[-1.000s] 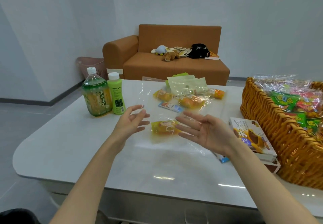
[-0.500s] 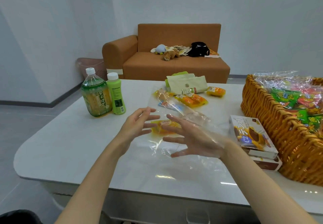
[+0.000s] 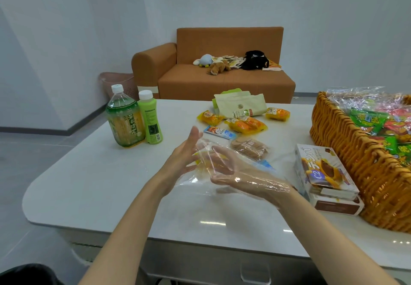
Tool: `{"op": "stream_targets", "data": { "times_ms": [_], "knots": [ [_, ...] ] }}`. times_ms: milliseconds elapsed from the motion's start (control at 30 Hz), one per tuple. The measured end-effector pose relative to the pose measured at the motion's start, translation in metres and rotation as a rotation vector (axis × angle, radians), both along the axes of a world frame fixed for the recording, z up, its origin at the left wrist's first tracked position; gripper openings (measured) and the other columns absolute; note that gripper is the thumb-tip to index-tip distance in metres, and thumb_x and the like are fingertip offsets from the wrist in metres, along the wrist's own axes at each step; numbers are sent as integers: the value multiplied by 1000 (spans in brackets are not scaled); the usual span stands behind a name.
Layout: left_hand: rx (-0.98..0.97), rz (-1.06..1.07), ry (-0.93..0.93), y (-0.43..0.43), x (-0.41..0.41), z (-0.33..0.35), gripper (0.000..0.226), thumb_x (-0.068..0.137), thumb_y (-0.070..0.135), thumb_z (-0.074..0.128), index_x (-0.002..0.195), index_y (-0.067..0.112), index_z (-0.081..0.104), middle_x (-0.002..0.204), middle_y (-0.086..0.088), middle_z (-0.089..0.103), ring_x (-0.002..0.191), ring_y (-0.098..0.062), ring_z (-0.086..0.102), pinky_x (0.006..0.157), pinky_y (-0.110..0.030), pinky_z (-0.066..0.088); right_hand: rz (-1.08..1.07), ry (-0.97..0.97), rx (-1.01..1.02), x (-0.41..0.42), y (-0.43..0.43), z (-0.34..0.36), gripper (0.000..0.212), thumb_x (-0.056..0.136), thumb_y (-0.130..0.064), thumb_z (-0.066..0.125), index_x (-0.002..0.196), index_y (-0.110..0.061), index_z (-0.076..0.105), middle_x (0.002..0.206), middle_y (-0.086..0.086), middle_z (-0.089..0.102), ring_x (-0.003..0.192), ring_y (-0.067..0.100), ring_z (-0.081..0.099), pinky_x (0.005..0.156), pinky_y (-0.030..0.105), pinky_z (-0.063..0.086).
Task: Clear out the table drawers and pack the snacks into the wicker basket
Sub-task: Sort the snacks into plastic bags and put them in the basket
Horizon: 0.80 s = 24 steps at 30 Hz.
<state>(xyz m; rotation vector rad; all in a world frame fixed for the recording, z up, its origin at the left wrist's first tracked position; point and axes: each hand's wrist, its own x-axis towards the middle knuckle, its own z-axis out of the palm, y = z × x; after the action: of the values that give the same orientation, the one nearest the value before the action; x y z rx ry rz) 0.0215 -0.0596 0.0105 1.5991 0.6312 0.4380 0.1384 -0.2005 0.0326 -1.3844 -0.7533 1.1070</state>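
- Fingers [image 3: 222, 159] of my right hand [image 3: 246, 176] lie straight and loose inside a clear plastic bag [image 3: 191, 181] that sleeves me to the wrist. They grip nothing, and I reckon they are in there to spread the bag open.
- Opposite, my left hand [image 3: 182, 160] stands flat, palm toward the right. Its straight fingers [image 3: 194, 136] rest against the bag's outside to steady the film, pinching nothing.
- Between them the bag hangs above the tabletop [image 3: 100, 184], free to be opened.
- Just beyond lie the loose snacks, within reach and probably waiting to be packed: a biscuit pack [image 3: 249, 147], a blue-and-white packet [image 3: 220, 132], yellow cakes [image 3: 244, 125] and a beige pouch [image 3: 240, 106].
- To my right, two boxes [image 3: 322, 169] sit stacked just beside the wicker basket [image 3: 367, 173], which already holds green and red packets [image 3: 367, 117] under crinkled wrap.
- Far left, two bottles [image 3: 124, 120] stand upright together, well apart from the basket.
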Motion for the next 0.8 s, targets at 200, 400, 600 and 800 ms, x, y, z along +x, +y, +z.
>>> {"op": "stream_targets", "data": {
  "times_ms": [200,400,600,800],
  "knots": [
    [118,135,-7,0,4,-6,39,100,48,34,104,29,68,115,11,66,115,-11,57,100,-36,42,121,-353,28,-29,-17,20,61,95,11,30,41,-2,54,66,2,55,49,-5,52,47,3,38],
    [-6,422,-125,6,-1,-4,36,104,36,30,98,26,63,102,-3,68,94,-20,67,86,-40,48,257,-249,-81,13,11,-28,91,78,-34,76,148,-37,18,144,-3,44,112,2,56,85,18,53],
    [-96,348,-102,20,-8,-8,42,94,61,35,127,37,42,104,6,68,96,-19,66,92,-40,47,216,-171,-16,16,20,-35,105,66,-34,78,145,-49,10,146,5,44,117,19,58,86,41,56],
    [-39,212,69,22,-14,-17,45,95,60,35,134,38,34,122,4,62,103,-21,63,89,-38,47,197,-82,5,16,25,-35,106,64,-34,76,144,-50,9,141,6,48,118,25,57,83,44,57]
  ]
}}
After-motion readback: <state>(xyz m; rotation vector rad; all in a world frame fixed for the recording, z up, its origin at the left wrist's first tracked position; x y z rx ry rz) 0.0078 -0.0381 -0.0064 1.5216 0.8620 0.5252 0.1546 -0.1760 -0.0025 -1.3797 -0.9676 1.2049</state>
